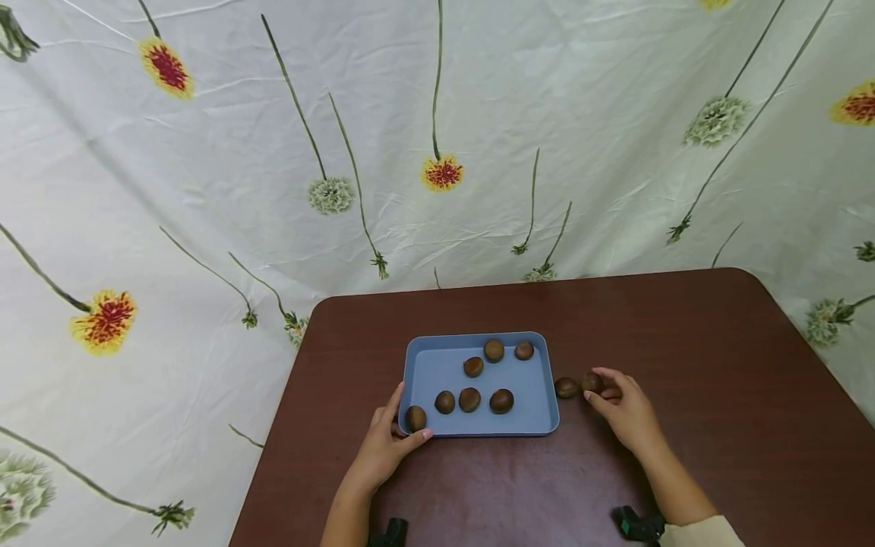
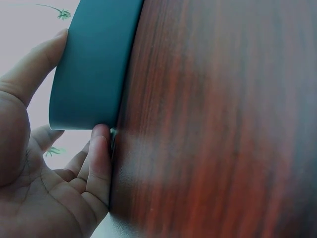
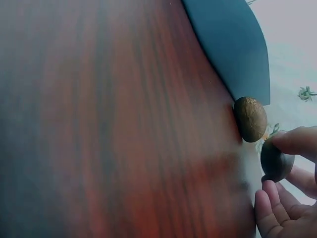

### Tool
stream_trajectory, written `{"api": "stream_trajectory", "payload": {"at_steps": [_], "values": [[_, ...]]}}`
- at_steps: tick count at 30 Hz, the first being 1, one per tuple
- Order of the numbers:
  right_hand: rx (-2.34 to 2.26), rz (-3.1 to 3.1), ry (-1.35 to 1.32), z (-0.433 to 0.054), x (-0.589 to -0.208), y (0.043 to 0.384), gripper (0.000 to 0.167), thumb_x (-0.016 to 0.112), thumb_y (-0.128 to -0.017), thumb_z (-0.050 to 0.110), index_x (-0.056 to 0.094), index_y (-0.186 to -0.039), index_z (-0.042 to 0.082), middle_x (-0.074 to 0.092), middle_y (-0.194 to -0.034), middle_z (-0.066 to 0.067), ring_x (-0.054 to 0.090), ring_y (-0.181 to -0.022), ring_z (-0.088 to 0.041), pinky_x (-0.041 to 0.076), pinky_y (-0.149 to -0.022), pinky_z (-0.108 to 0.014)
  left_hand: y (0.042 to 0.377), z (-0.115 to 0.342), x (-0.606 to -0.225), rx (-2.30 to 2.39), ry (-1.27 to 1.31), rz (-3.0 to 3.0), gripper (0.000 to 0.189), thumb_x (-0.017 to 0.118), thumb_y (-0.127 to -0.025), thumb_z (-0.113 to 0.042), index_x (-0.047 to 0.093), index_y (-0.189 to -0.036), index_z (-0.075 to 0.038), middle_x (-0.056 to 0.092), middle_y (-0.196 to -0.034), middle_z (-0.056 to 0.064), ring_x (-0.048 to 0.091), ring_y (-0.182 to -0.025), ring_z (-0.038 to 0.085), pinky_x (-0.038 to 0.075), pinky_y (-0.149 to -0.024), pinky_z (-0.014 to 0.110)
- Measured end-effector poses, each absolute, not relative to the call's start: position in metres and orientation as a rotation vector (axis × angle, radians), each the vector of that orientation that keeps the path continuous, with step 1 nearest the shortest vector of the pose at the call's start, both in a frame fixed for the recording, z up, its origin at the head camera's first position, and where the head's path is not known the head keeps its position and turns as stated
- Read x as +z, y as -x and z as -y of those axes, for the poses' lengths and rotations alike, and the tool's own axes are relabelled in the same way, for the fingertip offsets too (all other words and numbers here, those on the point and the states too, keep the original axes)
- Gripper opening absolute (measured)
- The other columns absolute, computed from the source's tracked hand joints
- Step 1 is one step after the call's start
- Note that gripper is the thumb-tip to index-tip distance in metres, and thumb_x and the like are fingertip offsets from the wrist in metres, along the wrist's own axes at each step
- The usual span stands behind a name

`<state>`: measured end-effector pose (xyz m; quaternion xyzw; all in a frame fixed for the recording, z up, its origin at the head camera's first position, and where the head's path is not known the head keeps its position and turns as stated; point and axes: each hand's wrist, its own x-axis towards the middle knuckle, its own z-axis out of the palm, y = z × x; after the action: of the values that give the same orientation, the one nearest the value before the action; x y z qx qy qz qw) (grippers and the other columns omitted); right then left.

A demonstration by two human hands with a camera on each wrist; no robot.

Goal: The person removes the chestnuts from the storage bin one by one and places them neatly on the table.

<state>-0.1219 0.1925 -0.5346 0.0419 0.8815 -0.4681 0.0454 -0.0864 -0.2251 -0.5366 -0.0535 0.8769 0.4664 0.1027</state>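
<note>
One brown nut (image 1: 591, 382) sits pinched between the thumb and fingertips of my right hand (image 1: 625, 414), the gap just as wide as the nut, the spare fingers loosely bent. Whether it is lifted off the table (image 1: 492, 486) I cannot tell. I judge that a fingertip pinch suits something small and round that could roll. My left hand (image 1: 383, 441) is spread wide around the near left corner of the blue tray (image 1: 437, 368), thumb along the near edge, index finger along the left edge, gripping it, probably so the tray won't slide.

Just outside the tray's right edge, a second nut (image 1: 566, 387) lies on the table beside the pinched one; I can't make out whether they touch. Seven more nuts (image 1: 501, 401) are inside the tray: three towards the far edge, three in a rough row nearer me, one in the near left corner by my thumb. Beyond the table's far edge hangs a flowered cloth (image 1: 383, 235).
</note>
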Motion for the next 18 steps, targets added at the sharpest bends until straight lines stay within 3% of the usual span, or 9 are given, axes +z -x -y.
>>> {"api": "stream_trajectory", "payload": {"at_steps": [12,18], "values": [[-1.33,-2.741,-0.102,-0.197,-0.538,0.13,0.048,0.068,-0.098,0.02,0.053,-0.141,0.005,0.052,-0.132,-0.024,0.058,-0.098,-0.025,0.047,-0.069,-0.025,0.086,0.225,-0.536,1.38,0.161,-2.58,0.105,0.082,-0.083,-0.046,0.016,-0.164,-0.03,0.042,-0.136,0.015,0.051,-0.085,0.015,0.047,-0.074,0.025],[-1.346,-2.721,-0.111,-0.199,-0.541,0.133,0.051,0.068,-0.099,0.027,0.055,-0.143,0.006,0.05,-0.133,-0.022,0.055,-0.094,-0.021,0.045,-0.067,-0.023,0.086,0.224,-0.536,1.376,0.157,-2.582,0.106,0.082,-0.083,-0.047,0.016,-0.164,-0.029,0.042,-0.136,0.016,0.05,-0.085,0.015,0.047,-0.074,0.025]]}}
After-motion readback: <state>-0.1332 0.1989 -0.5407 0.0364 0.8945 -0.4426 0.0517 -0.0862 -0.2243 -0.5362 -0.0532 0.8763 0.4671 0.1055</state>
